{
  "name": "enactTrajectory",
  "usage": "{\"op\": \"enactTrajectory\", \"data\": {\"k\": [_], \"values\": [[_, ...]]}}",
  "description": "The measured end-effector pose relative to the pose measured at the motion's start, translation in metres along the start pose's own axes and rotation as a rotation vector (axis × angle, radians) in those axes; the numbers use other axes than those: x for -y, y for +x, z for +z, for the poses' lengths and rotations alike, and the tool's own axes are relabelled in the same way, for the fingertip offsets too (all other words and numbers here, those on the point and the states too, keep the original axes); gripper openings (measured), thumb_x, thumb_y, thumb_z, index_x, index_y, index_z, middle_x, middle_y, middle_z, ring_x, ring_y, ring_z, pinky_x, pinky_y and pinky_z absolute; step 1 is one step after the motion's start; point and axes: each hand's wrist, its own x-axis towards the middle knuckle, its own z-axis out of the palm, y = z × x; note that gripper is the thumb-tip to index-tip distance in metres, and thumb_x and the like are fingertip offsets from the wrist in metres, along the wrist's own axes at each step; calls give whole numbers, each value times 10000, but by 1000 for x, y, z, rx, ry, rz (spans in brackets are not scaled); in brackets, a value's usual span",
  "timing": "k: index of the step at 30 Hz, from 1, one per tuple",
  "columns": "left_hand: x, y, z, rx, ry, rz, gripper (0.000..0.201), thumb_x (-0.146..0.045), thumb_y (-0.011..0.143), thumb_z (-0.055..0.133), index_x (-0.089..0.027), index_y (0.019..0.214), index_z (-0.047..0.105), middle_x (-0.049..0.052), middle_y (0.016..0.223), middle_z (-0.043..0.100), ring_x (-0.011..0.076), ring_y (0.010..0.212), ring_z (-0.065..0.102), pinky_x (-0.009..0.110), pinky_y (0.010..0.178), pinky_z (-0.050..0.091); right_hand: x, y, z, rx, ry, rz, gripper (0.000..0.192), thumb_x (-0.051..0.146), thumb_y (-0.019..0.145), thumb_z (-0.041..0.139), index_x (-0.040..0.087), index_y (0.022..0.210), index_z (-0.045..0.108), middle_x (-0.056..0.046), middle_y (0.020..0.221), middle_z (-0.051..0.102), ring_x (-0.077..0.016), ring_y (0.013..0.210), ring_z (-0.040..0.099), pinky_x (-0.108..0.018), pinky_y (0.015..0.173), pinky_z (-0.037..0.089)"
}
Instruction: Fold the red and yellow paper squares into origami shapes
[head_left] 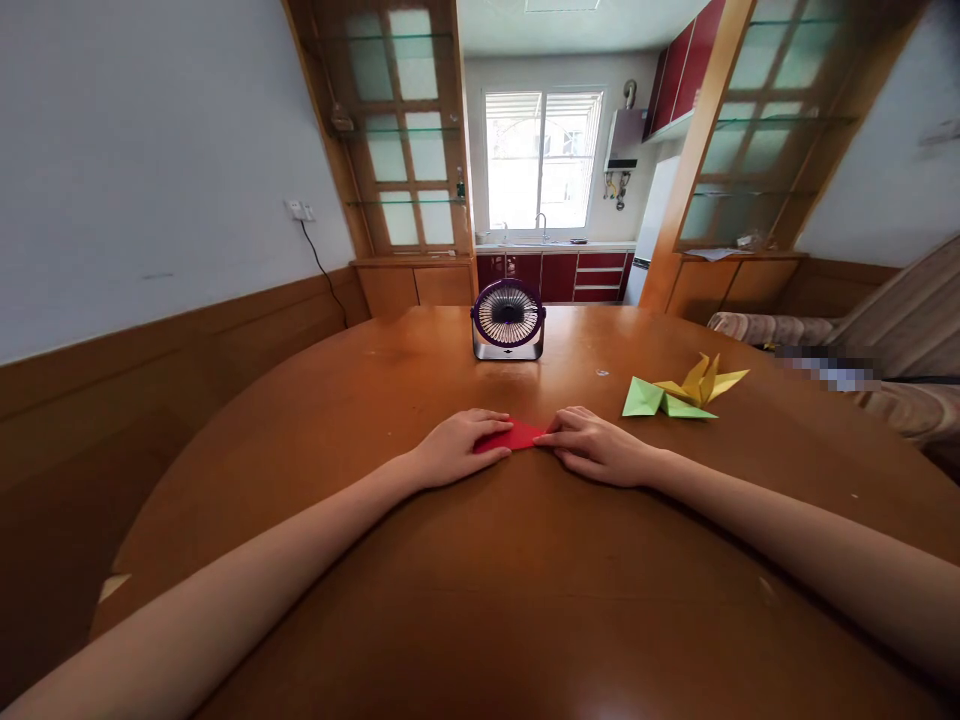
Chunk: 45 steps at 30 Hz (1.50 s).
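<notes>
Table: a round wooden table (525, 600) fills the room's middle; both of the person's bare arms stretch across it from the near edge toward its centre.

Red paper: a small folded red paper (514, 437) lies flat on the wood about midway across, a little nearer the far edge than the near one, between the two hands.

Left hand: the left hand (454, 448) rests palm down on the paper's left part, fingers stretched out and laid together over it, pressing rather than gripping; the thumb runs along the paper's near edge.

Right hand: the right hand (596, 448) lies on the table touching the paper's right tip. Its fingers are loosely curled, forefinger and thumb coming together at that tip; whether they truly pinch it I cannot tell from here.

Fan: a small purple desk fan (508, 320) stands upright beyond the hands, near the far edge, facing the person.

Other paper: a green folded paper (660, 401) and a yellow folded paper (701, 382) with raised points lie touching each other toward the right of the table, well apart from the right hand.
</notes>
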Motion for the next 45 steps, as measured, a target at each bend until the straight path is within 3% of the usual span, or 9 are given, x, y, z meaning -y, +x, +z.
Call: {"op": "enactTrajectory", "data": {"k": [6, 11, 14, 17, 24, 32, 38, 45], "values": [[-3, -1, 2, -81, -4, 27, 317, -338, 941, 506, -192, 1189, 638, 78, 1216, 655, 202, 1121, 604, 358, 981, 466, 4, 1, 1, -175, 116, 132, 381, 253, 917, 500, 206, 1294, 477, -124, 1217, 541, -248, 1123, 530, -447, 972, 448], [-6, -2, 3, -227, 47, 20, 279, -308, 955, 475, -184, 1054, 703, 79, 1001, 686, 184, 931, 636, 320, 849, 510, 9, 7, 8, -405, 224, 395, 205, 336, 875, 569, 191, 997, 490, -59, 931, 587, -177, 801, 565, -335, 739, 492], [-7, -2, 4, -281, 52, 28, 291, -292, 960, 461, -162, 1011, 717, 80, 913, 663, 158, 814, 628, 279, 755, 510, 12, 10, 11, -392, 249, 518, 228, 393, 864, 579, 192, 838, 476, -2, 752, 555, -131, 632, 484, -261, 586, 407], [-6, -1, 7, -318, 20, 24, 278, -270, 956, 463, -162, 1030, 708, 66, 883, 647, 123, 716, 602, 238, 676, 490, 16, 15, 13, -314, 276, 588, 354, 478, 874, 551, 186, 692, 470, 31, 617, 490, -110, 563, 414, -240, 532, 324], [-12, 0, 9, -380, -80, -10, 243, -258, 927, 499, -160, 1016, 703, 43, 829, 628, 104, 656, 570, 222, 626, 471, 25, 40, 19, -240, 404, 552, 405, 458, 912, 502, 160, 640, 542, 15, 615, 552, -110, 581, 458, -237, 557, 339], [-20, 0, 9, -446, -138, -75, 204, -258, 915, 530, -182, 995, 702, 28, 805, 617, 103, 656, 575, 218, 611, 475, 26, 53, 24, -282, 431, 450, 192, 245, 886, 478, 142, 806, 619, -4, 714, 622, -123, 633, 508, -235, 599, 388], [-24, 0, 6, -506, -185, -173, 166, -242, 883, 569, -175, 943, 709, 15, 760, 628, 99, 628, 574, 214, 594, 481, 26, 47, 23, -302, 320, 475, 180, 225, 843, 482, 158, 689, 547, 27, 610, 523, -111, 567, 448, -229, 551, 320], [-20, -2, 5, -522, -300, -332, 240, -246, 849, 558, -177, 1023, 708, 26, 808, 707, 106, 603, 585, 226, 572, 477, 22, 40, 21, -250, 1, 355, 150, 206, 855, 501, 165, 713, 526, -2, 659, 576, -123, 596, 468, -284, 698, 359]]}}
